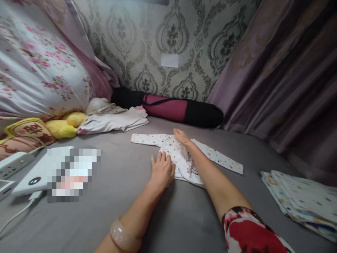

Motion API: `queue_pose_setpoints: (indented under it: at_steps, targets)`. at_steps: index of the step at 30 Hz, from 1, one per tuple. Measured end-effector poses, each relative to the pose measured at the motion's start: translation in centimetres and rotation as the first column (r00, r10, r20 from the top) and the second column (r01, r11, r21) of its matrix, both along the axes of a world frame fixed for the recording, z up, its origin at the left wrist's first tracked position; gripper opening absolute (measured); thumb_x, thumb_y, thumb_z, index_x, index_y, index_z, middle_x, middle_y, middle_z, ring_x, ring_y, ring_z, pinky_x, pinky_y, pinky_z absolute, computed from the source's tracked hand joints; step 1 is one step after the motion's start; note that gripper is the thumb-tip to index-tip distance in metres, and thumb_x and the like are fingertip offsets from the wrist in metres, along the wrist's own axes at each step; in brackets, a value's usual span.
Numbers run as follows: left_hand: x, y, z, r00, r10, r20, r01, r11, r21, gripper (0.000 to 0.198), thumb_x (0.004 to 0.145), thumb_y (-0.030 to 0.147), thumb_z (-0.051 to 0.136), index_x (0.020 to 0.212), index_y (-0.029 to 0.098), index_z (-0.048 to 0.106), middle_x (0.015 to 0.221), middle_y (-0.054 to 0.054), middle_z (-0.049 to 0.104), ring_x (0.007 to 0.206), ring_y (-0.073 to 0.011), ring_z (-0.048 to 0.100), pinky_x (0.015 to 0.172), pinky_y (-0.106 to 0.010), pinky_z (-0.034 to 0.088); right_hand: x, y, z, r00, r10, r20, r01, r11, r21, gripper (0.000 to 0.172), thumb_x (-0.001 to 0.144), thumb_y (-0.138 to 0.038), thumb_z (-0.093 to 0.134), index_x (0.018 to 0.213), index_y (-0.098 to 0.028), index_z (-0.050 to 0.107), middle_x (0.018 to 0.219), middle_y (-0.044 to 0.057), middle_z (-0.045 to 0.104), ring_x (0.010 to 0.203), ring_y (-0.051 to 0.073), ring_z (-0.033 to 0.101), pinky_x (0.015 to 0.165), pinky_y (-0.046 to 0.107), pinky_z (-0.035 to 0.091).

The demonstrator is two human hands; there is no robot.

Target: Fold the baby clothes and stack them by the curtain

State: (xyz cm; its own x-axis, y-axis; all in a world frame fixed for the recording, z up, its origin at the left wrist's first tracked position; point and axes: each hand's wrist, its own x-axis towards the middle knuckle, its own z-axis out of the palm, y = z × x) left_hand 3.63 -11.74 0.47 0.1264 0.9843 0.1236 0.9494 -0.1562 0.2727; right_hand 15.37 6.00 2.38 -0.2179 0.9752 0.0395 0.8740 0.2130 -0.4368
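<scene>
Floral sleeve (254, 232) well back, left hand (162, 170) and right hand (182, 137) rest apart, unclenched, on the printed baby top (181, 162), best smoothed evenly outward.

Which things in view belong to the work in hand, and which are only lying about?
In the work: small printed shirt, partly under left hand and right hand; perhaps the folded stack.
Lying about: long bag, yellow plush toy, power strip; probably the crumpled cloth.

Purple curtain (252, 80) — patterned wallpaper (172, 33)
</scene>
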Motion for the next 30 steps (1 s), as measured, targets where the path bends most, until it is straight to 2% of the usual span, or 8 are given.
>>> queue_pose_setpoints:
  at_steps: [3,6,10,12,17,25,30]
  targets:
    - [-0.1,0.0,0.4,0.998,-0.032,0.051,0.026,0.995,0.099,0.031,0.095,0.029,0.038,0.113,0.019,0.06,0.129,-0.013,0.057,0.121,-0.0273,0.048,0.106,-0.051,0.027,3.0,0.0,0.9,0.999,0.012,-0.045,-0.011,1.0,0.029,0.042,0.098,-0.025,0.03,0.118,-0.015,0.066,0.119,0.006,0.068,0.11,0.015,0.061,0.093,0.022,0.044]
    - [0.1,0.1,0.4,0.987,-0.134,0.087,0.117,0.977,0.179,0.029,0.093,0.023,0.039,0.111,0.024,0.062,0.117,-0.008,0.06,0.11,-0.0242,0.049,0.099,-0.044,0.03,5.4,-0.8,1.2,0.999,0.036,-0.037,-0.036,0.999,-0.01,0.031,0.089,-0.014,0.045,0.1,-0.014,0.073,0.101,0.004,0.074,0.096,0.016,0.066,0.086,0.022,0.047]
    - [0.3,0.1,0.1,0.932,-0.351,0.09,0.334,0.929,0.162,0.035,0.087,0.012,0.041,0.108,0.028,0.063,0.112,-0.005,0.062,0.106,-0.0223,0.048,0.095,-0.041,0.028,6.7,-1.9,0.6,0.998,0.061,-0.027,-0.063,0.996,-0.071,0.031,0.08,-0.008,0.054,0.103,-0.017,0.074,0.101,0.002,0.074,0.086,0.015,0.067,0.082,0.022,0.05]
    - [0.3,0.0,0.0,0.909,-0.405,0.101,0.393,0.911,0.124,0.033,0.086,0.011,0.042,0.104,0.027,0.065,0.109,-0.004,0.064,0.105,-0.0219,0.048,0.094,-0.041,0.028,6.9,-2.2,0.2,0.996,0.091,-0.015,-0.092,0.991,-0.093,0.034,0.078,-0.008,0.057,0.106,-0.018,0.073,0.104,0.002,0.073,0.088,0.016,0.067,0.082,0.022,0.049]
    - [0.0,0.2,0.1,0.895,-0.422,0.143,0.408,0.905,0.118,0.03,0.091,0.017,0.04,0.101,0.027,0.067,0.108,-0.002,0.067,0.102,-0.0207,0.05,0.093,-0.04,0.027,7.2,-2.4,-0.6,0.979,0.174,0.106,-0.171,0.985,-0.033,0.028,0.079,-0.011,0.059,0.102,-0.017,0.073,0.1,0.004,0.072,0.091,0.016,0.064,0.082,0.021,0.046]
    - [-0.2,0.4,0.4,0.886,-0.456,0.083,0.449,0.889,0.094,0.026,0.094,0.024,0.042,0.096,0.026,0.068,0.109,-0.003,0.066,0.102,-0.0205,0.051,0.091,-0.04,0.028,7.4,-2.8,-0.7,0.986,0.101,0.132,-0.107,0.994,0.039,0.02,0.078,-0.014,0.058,0.093,-0.015,0.07,0.102,0.006,0.069,0.092,0.017,0.061,0.079,0.02,0.043]
    - [0.0,-0.1,1.2,0.882,-0.466,0.068,0.448,0.876,0.178,0.023,0.09,0.017,0.043,0.095,0.024,0.064,0.105,-0.003,0.066,0.101,-0.0201,0.051,0.092,-0.039,0.029,7.3,-2.8,-0.5,0.993,0.06,0.105,-0.066,0.996,0.056,0.025,0.079,-0.017,0.056,0.101,-0.016,0.068,0.091,0.003,0.07,0.081,0.015,0.061,0.071,0.02,0.043]
